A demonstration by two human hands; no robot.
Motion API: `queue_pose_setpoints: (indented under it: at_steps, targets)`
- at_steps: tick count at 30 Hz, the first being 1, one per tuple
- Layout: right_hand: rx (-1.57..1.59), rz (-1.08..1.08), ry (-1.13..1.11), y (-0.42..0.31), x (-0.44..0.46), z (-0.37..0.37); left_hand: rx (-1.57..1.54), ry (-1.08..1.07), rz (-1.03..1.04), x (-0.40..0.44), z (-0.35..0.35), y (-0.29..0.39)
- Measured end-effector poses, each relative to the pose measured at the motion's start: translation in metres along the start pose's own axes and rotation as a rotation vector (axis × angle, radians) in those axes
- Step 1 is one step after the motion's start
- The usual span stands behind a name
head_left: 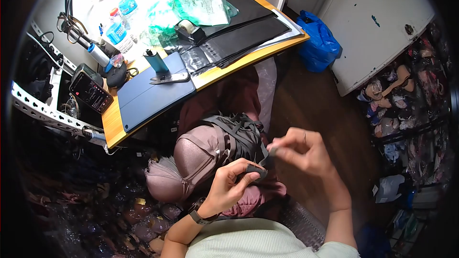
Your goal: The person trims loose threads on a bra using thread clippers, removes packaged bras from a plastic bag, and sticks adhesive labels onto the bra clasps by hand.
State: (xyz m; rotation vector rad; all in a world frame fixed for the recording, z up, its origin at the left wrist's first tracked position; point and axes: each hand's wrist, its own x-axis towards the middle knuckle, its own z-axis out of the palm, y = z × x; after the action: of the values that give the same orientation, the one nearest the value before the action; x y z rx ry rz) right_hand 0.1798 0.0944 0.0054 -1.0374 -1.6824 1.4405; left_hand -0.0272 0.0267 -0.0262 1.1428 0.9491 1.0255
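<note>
Pink moulded-cup bras [198, 155] lie stacked on my lap, with a tangle of dark grey straps [241, 134] behind the cups. My left hand [232, 186], wearing a wristwatch, is closed with thumb and fingers around a dark grey fabric piece [258, 172] just right of the cups. Up and to the right, my right hand [303, 150] pinches a narrow grey strap [268, 157] between thumb and fingertips. The strap runs down toward the piece in my left hand; I cannot tell whether they are joined. Slight blur covers the right fingertips.
Ahead stands a wooden desk [210, 82] with a blue folder case [153, 95], scissors-like snips [169, 78], a teal bottle [156, 62], a tape dispenser [190, 31] and black plastic bags [253, 33]. A phone [91, 91] leans at left. A blue bag [318, 43] hangs at right; wrapped garments [397, 95] fill the sides.
</note>
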Motion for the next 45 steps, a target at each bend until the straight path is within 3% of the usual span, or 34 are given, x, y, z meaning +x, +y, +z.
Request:
queue_pose_setpoints:
  at_steps: [1,4,6,7,8,10,11,13,18,19,21,22,24,26,28,32,34,37,40,45]
  targets:
    - [0.104,0.066,0.035,0.014,0.007,-0.008,-0.017,0.008,0.000,0.000,0.000,0.000]
    - [-0.221,0.112,0.007,0.129,0.023,-0.051,-0.040,0.043,0.033,0.002,-0.004,0.001]
    - [-0.555,0.326,-0.249,0.215,0.015,-0.072,-0.121,0.070,0.024,0.004,-0.008,-0.001]
    - [-0.597,0.301,-0.334,0.261,0.003,-0.075,-0.155,0.087,0.006,0.004,-0.011,-0.002]
    - [-0.631,0.047,-0.399,0.326,-0.014,-0.075,-0.170,0.098,0.006,0.006,-0.013,0.002]
    - [-0.645,-0.110,-0.454,0.366,-0.030,-0.058,-0.146,0.136,0.027,0.008,-0.016,0.004]
    - [-0.645,-0.108,-0.452,0.364,-0.026,-0.053,-0.159,0.144,0.014,0.009,-0.018,0.003]
    - [-0.652,0.471,-0.652,0.356,-0.017,-0.039,-0.194,0.143,-0.032,0.010,-0.023,0.000]
    - [-0.770,0.425,-0.440,0.354,-0.022,-0.038,-0.230,0.166,-0.053,0.012,-0.025,-0.003]
    - [-0.745,0.474,-0.511,0.343,-0.024,-0.050,-0.229,0.169,-0.053,0.012,-0.025,-0.006]
    - [-0.730,0.551,-0.642,0.300,-0.025,-0.077,-0.148,0.214,0.149,0.013,-0.024,-0.016]
    - [-0.740,0.578,-0.705,0.273,-0.023,-0.090,0.114,0.158,0.226,0.012,-0.034,-0.029]
    - [-0.318,0.551,-0.732,0.201,-0.016,-0.107,0.252,0.208,0.167,0.010,-0.020,-0.008]
    - [-0.058,0.304,-0.531,0.103,-0.011,-0.092,0.457,0.152,0.230,0.012,-0.015,-0.009]
    - [0.404,0.270,-0.265,0.051,-0.019,-0.061,0.516,0.070,0.266,0.010,-0.005,-0.014]
    - [0.358,0.160,-0.209,0.008,-0.026,0.004,0.425,-0.054,0.202,0.006,0.001,-0.012]
    - [0.318,0.098,-0.230,0.010,-0.025,0.013,0.005,-0.049,0.125,0.007,-0.001,-0.006]
    - [-0.149,-0.081,-0.228,-0.013,-0.023,0.007,-0.071,-0.012,0.076,0.007,-0.003,-0.002]
    - [-0.212,-0.162,0.015,-0.032,-0.020,0.004,-0.083,-0.051,0.151,0.010,-0.007,-0.011]
    - [-0.350,-0.333,0.144,-0.022,-0.011,0.026,-0.113,-0.011,0.068,0.009,0.003,-0.005]
